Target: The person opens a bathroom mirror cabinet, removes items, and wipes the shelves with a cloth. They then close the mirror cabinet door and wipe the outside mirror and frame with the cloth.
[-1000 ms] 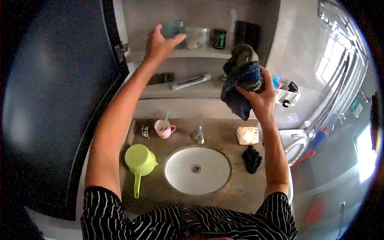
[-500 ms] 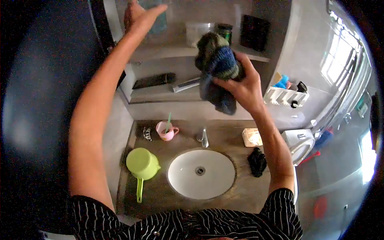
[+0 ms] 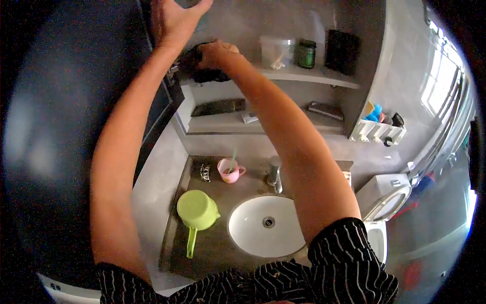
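Observation:
My right hand [image 3: 218, 54] reaches across to the left end of the upper shelf, closed on a dark bundle of knitted cloth [image 3: 205, 71]. The cloth rests at or just above the shelf's edge. Up at the top edge of the view is my left hand [image 3: 174, 23], its thumb stretched wide to the right and its other fingers partly cut off. Behind that thumb shows a little of a teal, see-through thing [image 3: 202, 24]; contact with it cannot be made out.
On the upper shelf [image 3: 298, 76] stand a clear tub [image 3: 276, 53], a green jar [image 3: 306, 54] and a black box [image 3: 341, 52]. Below, a pink mug [image 3: 229, 172] and green dipper [image 3: 196, 210] flank the faucet [image 3: 275, 180] and sink [image 3: 266, 238]. A dark door [image 3: 61, 152] fills the left.
My right hand has carried the cloth left and up, from mid-air before the shelves to the upper shelf's left end. My left hand stays high, near the same place. The view has shifted slightly.

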Tool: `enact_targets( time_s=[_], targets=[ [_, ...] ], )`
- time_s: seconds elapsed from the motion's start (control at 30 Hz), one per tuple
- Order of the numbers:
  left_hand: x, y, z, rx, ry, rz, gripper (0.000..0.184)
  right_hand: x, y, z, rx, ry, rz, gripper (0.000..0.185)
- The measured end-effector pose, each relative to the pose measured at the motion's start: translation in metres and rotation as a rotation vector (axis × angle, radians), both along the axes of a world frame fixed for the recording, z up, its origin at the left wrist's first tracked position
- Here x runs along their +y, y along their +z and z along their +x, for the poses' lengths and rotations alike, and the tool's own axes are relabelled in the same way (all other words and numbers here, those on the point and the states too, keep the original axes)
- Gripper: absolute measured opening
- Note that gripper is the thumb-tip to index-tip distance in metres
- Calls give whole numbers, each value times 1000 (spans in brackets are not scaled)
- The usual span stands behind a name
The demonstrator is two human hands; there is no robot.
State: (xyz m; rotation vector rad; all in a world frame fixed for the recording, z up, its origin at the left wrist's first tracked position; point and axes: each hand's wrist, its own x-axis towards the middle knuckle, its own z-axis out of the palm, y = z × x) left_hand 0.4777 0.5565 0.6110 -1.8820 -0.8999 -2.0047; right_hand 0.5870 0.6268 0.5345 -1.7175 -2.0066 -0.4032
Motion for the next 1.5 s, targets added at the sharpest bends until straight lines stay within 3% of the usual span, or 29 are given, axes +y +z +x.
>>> enact_targets(
  time_s=[0.13,0.23,0.33,0.37,0.4,0.47,0.5,0.6,0.77,0.9,1.0,1.03,1.1,1.2,1.33,1.4,1.5],
  targets=[
    [11,-8,-6,43,57,-162,86,-16,1,18,-26,58,-31,45],
    [57,-25,5,-67,382,40,66,-40,-6,39,-38,131,76,43],
    [74,-25,-9,266,77,-179,99,-135,-24,37,-112,106,117,42],
    [90,-33,-7,294,-37,-173,92,-160,-37,37,-124,92,111,41],
    [86,-39,-6,334,-37,-248,90,-187,-58,40,-51,190,175,43],
    [74,-50,-1,416,-42,-393,86,-237,-85,44,112,216,40,45],
    [82,-57,2,439,-2,-357,80,-253,-99,53,193,304,56,48],
    [93,-62,6,448,-18,-446,78,-303,-112,72,408,134,-88,53],
    [95,-59,4,475,203,-523,73,-348,-121,116,523,1,33,53],
    [99,-61,-4,610,297,-308,75,-359,-132,138,582,-9,131,55],
    [75,-72,2,481,364,-198,83,-367,-129,140,633,-83,60,55],
    [64,-75,18,491,373,278,88,-366,-130,143,623,-67,86,54],
    [31,-73,49,457,12,223,92,-364,-131,147,595,-38,127,52],
    [31,-83,107,286,-236,-340,78,-357,-131,148,585,11,192,53],
    [3,-79,135,268,-526,-691,53,-354,-127,144,551,-27,190,55],
    [37,-93,151,198,-613,-731,44,-355,-122,144,552,-25,165,55],
    [29,-91,137,160,-530,-534,43,-355,-108,140,529,0,175,56]
  ],
)
